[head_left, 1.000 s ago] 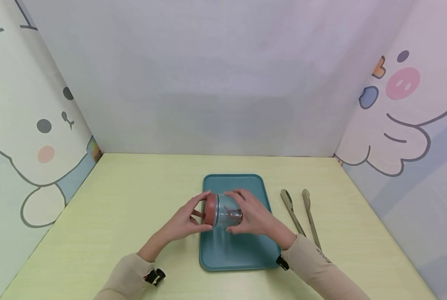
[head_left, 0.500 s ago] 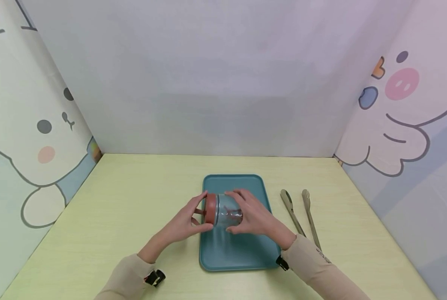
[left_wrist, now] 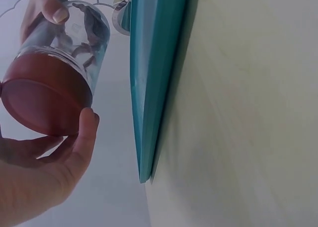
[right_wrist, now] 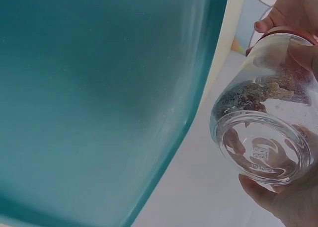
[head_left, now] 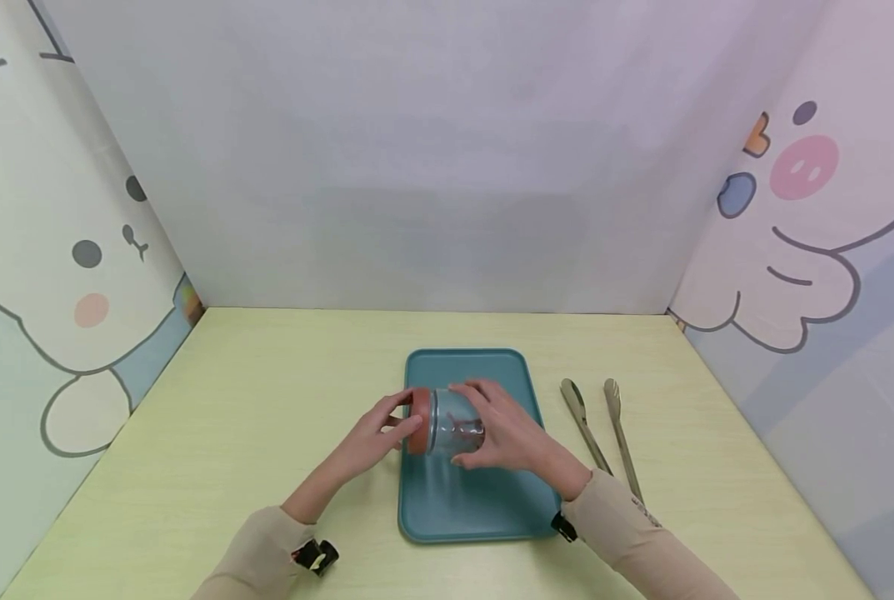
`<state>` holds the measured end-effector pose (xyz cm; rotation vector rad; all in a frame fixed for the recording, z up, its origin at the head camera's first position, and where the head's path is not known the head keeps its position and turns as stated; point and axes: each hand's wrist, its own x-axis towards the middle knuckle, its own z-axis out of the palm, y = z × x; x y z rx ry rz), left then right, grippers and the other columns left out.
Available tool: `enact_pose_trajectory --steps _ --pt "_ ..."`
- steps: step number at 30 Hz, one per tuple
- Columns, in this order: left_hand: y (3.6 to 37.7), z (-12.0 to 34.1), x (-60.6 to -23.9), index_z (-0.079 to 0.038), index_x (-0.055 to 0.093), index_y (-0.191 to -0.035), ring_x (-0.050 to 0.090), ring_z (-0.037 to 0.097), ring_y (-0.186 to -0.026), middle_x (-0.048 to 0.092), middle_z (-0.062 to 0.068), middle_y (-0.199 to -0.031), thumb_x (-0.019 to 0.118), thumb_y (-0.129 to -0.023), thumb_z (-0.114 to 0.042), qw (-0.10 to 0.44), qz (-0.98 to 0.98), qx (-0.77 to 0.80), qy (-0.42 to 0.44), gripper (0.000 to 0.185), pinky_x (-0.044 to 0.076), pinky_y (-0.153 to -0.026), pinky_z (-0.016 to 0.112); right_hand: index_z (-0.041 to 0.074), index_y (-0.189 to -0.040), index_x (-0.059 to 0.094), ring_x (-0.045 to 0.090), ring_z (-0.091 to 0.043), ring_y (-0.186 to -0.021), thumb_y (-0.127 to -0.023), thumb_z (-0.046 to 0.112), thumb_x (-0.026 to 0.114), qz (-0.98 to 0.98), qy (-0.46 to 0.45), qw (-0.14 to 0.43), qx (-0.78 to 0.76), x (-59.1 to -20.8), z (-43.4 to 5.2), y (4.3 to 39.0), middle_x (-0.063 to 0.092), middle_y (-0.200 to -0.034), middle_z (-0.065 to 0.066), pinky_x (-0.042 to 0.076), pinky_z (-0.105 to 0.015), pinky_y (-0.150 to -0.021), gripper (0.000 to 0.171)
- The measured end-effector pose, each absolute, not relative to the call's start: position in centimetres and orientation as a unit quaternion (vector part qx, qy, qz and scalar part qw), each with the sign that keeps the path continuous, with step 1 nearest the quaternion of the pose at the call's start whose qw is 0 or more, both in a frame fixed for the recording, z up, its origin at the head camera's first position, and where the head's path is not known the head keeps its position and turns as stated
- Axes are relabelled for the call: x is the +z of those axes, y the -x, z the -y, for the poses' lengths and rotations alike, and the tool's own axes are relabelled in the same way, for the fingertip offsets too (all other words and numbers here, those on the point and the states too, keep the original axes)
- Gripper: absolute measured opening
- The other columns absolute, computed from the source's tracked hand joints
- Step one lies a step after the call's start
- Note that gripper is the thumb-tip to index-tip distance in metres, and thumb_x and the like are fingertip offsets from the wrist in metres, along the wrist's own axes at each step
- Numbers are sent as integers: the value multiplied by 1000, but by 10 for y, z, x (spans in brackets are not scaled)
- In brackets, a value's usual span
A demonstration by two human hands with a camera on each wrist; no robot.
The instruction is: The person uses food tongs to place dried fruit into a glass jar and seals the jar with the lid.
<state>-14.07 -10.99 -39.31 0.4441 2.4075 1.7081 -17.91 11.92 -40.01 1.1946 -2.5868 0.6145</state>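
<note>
Two hands hold a glass jar [head_left: 457, 427] on its side above the teal tray [head_left: 467, 508] at the frame's centre: the left hand [head_left: 375, 440] curls its fingers round the red lid [head_left: 418, 421], while the right hand [head_left: 508, 435] clamps the glass body. A steady body grip with only the lid turning seems best, as dark bits lie inside. Metal tongs [head_left: 600, 433] rest on the bench [head_left: 214, 433] right of the tray, apart.

Two bare hands, beige long sleeves [head_left: 626, 533], black wrist straps [head_left: 313, 556]
</note>
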Motion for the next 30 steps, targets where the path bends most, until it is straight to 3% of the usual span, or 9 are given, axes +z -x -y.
enact_pose_trajectory --steps 8,15,22,30 --pt "152 115 -415 -11 27 -138 58 19 -81 40 15 -129 56 -86 -33 93 -817 548 -157 63 51 -63 31 13 -128 40 41 -15 -100 -59 52 72 883 -407 115 206 -401 -119 179 43 -117 -6 44 -33 -77 85" --pt "150 120 -411 -26 19 -141 61 26 -72 40 18 -128 59 -84 -34 136 -817 531 -178 69 51 -60 30 13 -128 40 42 -15 -99 -59 50 73 883 -405 113 210 -401 -121 179 43 -117 -6 45 -34 -76 86" --pt "150 122 -412 -15 17 -141 57 27 -89 33 17 -134 64 -82 -18 109 -813 518 -241 75 51 -65 30 13 -128 40 42 -15 -99 -59 51 73 882 -408 112 209 -401 -121 178 43 -116 -6 44 -33 -77 86" --pt "151 124 -415 -13 15 -141 52 23 -101 29 7 -137 71 -75 -27 90 -820 505 -256 87 50 -69 26 13 -129 39 42 -15 -100 -60 53 72 882 -409 111 208 -400 -122 178 43 -117 -6 44 -33 -77 86"
